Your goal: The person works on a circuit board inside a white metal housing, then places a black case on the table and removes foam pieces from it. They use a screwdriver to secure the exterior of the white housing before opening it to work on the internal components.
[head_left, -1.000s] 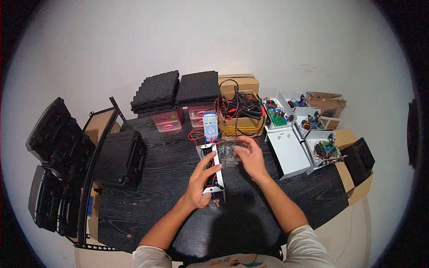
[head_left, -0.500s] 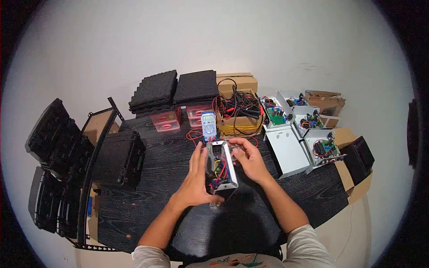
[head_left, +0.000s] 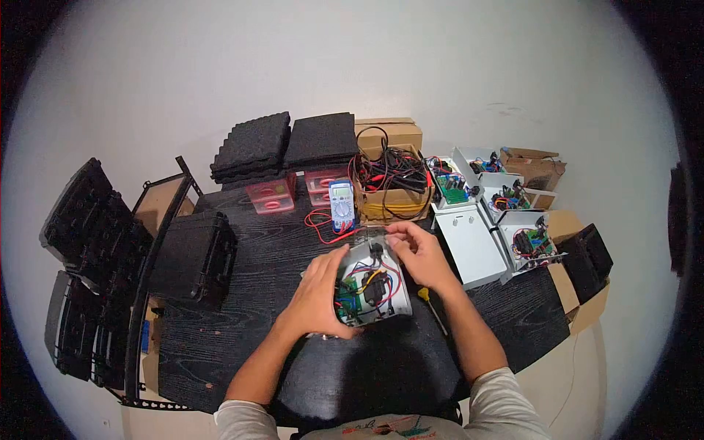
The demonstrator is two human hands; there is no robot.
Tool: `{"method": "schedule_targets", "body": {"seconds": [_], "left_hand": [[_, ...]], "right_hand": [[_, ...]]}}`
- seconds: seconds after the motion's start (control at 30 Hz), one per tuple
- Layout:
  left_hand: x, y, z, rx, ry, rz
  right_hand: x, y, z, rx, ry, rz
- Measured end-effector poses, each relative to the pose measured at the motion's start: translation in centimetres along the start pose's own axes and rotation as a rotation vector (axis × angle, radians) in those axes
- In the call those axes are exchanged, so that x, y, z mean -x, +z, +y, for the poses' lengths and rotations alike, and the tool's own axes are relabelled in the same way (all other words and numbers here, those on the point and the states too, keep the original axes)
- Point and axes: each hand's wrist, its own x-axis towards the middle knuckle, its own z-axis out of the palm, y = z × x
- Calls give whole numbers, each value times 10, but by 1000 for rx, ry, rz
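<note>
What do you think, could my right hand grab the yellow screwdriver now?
Probably yes. The right hand is busy at the corner of the metal box, but the screwdriver lies close by on the table, and nothing seems to cover its yellow handle.

- This looks like a workshop where people fix or build electric things.
- A blue and white meter (head_left: pixel 342 207) with red wires is on the black table (head_left: pixel 249 275).
- A brown box (head_left: pixel 396 203) is full of black and red wires.
- Open white metal cases (head_left: pixel 529 242) show green boards and wires inside.
- A yellow screwdriver (head_left: pixel 433 308) lies on the table too.
</note>
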Motion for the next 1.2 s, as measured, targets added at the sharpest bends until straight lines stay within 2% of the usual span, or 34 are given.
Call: {"method": "schedule_targets", "body": {"seconds": [0.1, 0.13, 0.23, 0.27, 0.37, 0.5, 0.7, 0.8, 1.0, 1.2], "left_hand": [[1, 1, 1, -106, -12, -94], [2, 2, 1, -136, -18, -124], [5, 12, -4, -204, -22, -194], [6, 16, -6, -208, -13, -195], [7, 23, -9, -231, 2, -209], [8, 29, -11, -261, -8, -228], [10, 38, -18, -272, 27, -231], [11, 39, -20, -282, 31, -243], [12, 36, -17, -272, 21, -257], [9, 39, -39, -88, -19, -162]], "right_hand": [[2, 1, -2, 262, -112, 36], [2, 3, -1, 337, -232, 62], [6, 12, 7, 563, -434, -71], [11, 16, 8, 517, -322, -185], [17, 30, 26, 710, -367, -313], [24, 44, 36, 879, -352, -317], [28, 48, 35, 911, -297, -383], [28, 53, 47, 955, -314, -348], [27, 59, 62, 1052, -575, -285], [26, 54, 37, 1087, -579, -413]]}}
